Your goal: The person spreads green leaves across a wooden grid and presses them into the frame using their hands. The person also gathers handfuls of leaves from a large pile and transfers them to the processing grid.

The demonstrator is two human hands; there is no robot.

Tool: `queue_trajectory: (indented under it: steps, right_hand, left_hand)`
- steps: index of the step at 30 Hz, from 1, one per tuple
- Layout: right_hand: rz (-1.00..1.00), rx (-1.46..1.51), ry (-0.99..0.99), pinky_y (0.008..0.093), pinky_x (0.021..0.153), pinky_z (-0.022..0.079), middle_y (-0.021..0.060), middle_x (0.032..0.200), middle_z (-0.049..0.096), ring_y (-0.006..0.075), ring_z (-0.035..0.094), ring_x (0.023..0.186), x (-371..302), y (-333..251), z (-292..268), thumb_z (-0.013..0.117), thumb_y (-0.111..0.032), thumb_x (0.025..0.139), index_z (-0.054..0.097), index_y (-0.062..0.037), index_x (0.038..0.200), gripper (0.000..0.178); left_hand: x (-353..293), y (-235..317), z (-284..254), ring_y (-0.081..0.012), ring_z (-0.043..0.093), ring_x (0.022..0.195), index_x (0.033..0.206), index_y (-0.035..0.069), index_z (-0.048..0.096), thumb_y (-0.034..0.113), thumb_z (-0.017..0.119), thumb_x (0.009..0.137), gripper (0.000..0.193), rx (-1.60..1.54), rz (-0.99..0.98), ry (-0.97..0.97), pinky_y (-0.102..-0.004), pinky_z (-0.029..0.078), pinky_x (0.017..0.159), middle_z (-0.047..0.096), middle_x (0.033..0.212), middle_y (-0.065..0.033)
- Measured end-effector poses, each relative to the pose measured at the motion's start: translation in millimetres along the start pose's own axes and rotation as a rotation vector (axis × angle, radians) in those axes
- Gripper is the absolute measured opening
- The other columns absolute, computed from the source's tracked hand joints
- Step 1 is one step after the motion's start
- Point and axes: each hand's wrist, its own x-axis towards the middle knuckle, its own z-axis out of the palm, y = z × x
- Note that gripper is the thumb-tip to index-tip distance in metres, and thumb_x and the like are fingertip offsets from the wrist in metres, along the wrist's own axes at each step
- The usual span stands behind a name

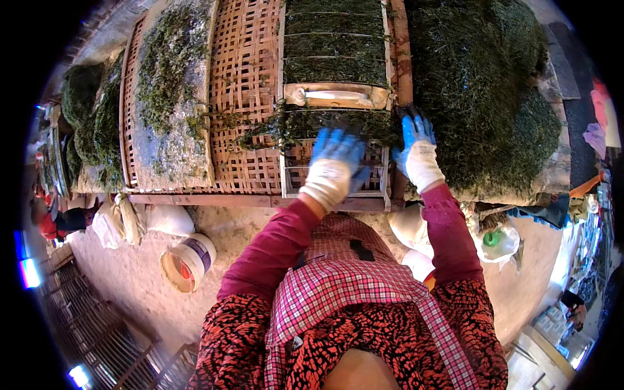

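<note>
Both my hands wear white gloves with blue fingers. My left hand (pixel 335 162) lies with fingers spread on dark green seaweed-like strands (pixel 305 121) at the near end of a pale slatted frame (pixel 284 179); it is slightly blurred. At that frame's right edge, my right hand (pixel 418 149) has its fingers stretched forward, the tips dark and next to the green strands. Just beyond my left hand, a wooden board with a white handle (pixel 338 96) lies across the frame. Farther off, the same strands fill the rows between the slats.
Woven bamboo trays (pixel 244 58) lie under and left of the frame. A board with scattered greens (pixel 170 130) is farther left. A large heap of green strands (pixel 478 97) lies at right. On the floor are a white bucket (pixel 188 260) and sacks (pixel 169 220).
</note>
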Motion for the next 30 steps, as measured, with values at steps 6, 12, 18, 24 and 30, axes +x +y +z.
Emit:
queue_trajectory:
  steps: [6, 12, 18, 24, 30]
  right_hand:
    - [0.087, -0.084, -0.061, 0.0445, 0.083, 0.054, 0.0117, 0.102, 0.07, 0.0311, 0.068, 0.09, 46.7, -48.9, -26.9, 0.074, -0.017, 0.074, 0.067, -0.0117, 0.115, 0.042]
    - [-0.32, 0.064, -0.043, 0.0433, 0.07, 0.058, 0.0107, 0.099, 0.069, 0.0299, 0.069, 0.082, 57.6, -129.4, -1.7, 0.067, -0.011, 0.081, 0.066, -0.0141, 0.113, 0.032]
    - [-0.071, 0.438, 0.008, 0.0424, 0.083, 0.056, 0.0204, 0.107, 0.067, 0.0385, 0.067, 0.093, 44.8, -89.3, -28.5, 0.06, -0.002, 0.082, 0.064, -0.0044, 0.116, 0.034]
    - [-0.12, 0.425, -0.043, 0.0436, 0.077, 0.055, 0.0167, 0.102, 0.069, 0.0378, 0.066, 0.086, 50.7, -98.2, -9.8, 0.064, -0.012, 0.084, 0.067, -0.0104, 0.116, 0.032]
    - [-0.411, 0.609, -0.038, 0.0441, 0.093, 0.051, 0.0184, 0.121, 0.062, 0.0396, 0.06, 0.108, 105.6, -184.2, -4.6, 0.068, -0.011, 0.084, 0.06, -0.0105, 0.127, 0.044]
  left_hand:
    - [37.3, 20.5, 26.8, -0.0363, 0.033, 0.142, 0.138, 0.008, 0.053, 0.059, 0.051, 0.088, 0.072, -0.018, -0.079, -0.2, -0.0487, 0.01, 0.121, 0.047, 0.146, -0.0167]
    - [55.5, 17.9, 28.1, -0.026, 0.045, 0.131, 0.14, 0.012, 0.049, 0.038, 0.044, 0.099, 0.049, -0.059, -0.307, -0.796, -0.04, 0.031, 0.113, 0.051, 0.142, -0.01]
    - [12.6, -25.0, 32.2, -0.0222, 0.063, 0.106, 0.104, 0.014, 0.07, 0.028, 0.056, 0.089, 0.026, -0.099, -0.132, 0.22, -0.0411, 0.046, 0.098, 0.071, 0.105, -0.0096]
    - [-15.9, -41.5, -9.8, -0.0397, 0.06, 0.109, 0.103, 0.003, 0.068, 0.025, 0.065, 0.08, 0.032, -0.057, -0.315, 0.38, -0.0488, 0.044, 0.101, 0.067, 0.114, -0.0179]
    - [-9.7, -50.0, 8.8, -0.031, 0.037, 0.14, 0.148, 0.02, 0.04, 0.065, 0.051, 0.084, 0.079, 0.091, -0.379, -0.31, -0.0488, 0.014, 0.119, 0.044, 0.151, -0.0119]
